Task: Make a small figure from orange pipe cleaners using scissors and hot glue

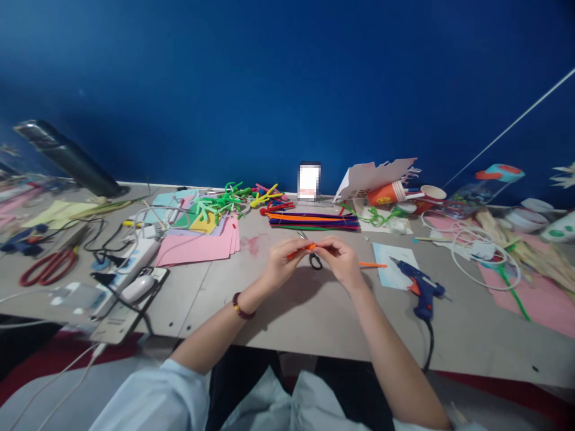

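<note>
My left hand (286, 258) and my right hand (338, 260) meet over the middle of the table, fingertips pinched on an orange pipe cleaner (311, 246). Its shape between the fingers is partly hidden. To the right of my right hand shows a straight orange piece (374, 264); I cannot tell whether it joins the held one. Just under my hands lie scissors with black handles (315, 261), partly covered. Beyond them is a bundle of purple, orange and other pipe cleaners (314, 221).
A blue glue gun (420, 287) lies right on a pale blue sheet (390, 272). Pink paper (193, 248), green pipe-cleaner shapes (224, 200), a power strip (130, 269) and red-handled scissors (51, 266) are left. A phone (309, 179) stands against the blue wall, near paper cups (387, 193).
</note>
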`<state>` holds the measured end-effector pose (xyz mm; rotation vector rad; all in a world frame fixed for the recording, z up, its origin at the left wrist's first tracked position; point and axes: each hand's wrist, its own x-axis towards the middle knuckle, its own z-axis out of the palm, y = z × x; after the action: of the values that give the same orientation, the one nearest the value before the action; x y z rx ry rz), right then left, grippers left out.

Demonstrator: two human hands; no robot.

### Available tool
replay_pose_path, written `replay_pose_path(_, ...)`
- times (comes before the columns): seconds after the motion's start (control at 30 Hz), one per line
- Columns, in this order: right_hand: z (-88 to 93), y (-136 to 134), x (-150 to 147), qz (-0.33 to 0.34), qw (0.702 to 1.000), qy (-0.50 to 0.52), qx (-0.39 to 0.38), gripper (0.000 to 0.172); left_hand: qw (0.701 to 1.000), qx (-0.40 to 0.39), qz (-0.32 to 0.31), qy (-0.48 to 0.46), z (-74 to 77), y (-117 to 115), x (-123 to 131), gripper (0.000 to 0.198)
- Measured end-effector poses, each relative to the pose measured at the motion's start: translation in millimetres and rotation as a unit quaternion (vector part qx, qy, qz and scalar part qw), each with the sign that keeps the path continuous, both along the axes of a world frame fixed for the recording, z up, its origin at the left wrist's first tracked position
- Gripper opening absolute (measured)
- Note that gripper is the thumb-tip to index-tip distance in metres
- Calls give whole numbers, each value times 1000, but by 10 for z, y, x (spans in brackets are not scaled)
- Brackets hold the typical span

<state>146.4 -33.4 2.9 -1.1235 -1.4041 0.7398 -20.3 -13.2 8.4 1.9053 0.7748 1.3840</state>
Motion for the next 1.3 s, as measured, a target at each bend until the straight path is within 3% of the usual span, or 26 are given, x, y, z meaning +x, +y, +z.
replay_pose_path(0.2,58,-27,-7,26,1000,4,-9,18,990,-127,2,-64,-22,35,20,20)
replay_pose_path(0.4,32,-26,12,24,1000,4,-13,17,938,-296,-76,-162,-9,69,38,28)
replay_pose_path(0.5,32,-18,21,16,1000,10,-14,16,919,-339,-96,-179,9,65,37,30)
replay_pose_path(0.7,49,-18,2,23,999,22,-30,15,925,-323,-92,-176,-11,82,33,29)
replay_pose_path(1.0,19,-18,-6,19,999,11,-42,16,984,-168,-6,-59,-39,54,20,25)
replay_pose_path(1.3,-38,-3,-36,33,999,-3,-25,21,981,-174,26,-81,-121,65,42,26)
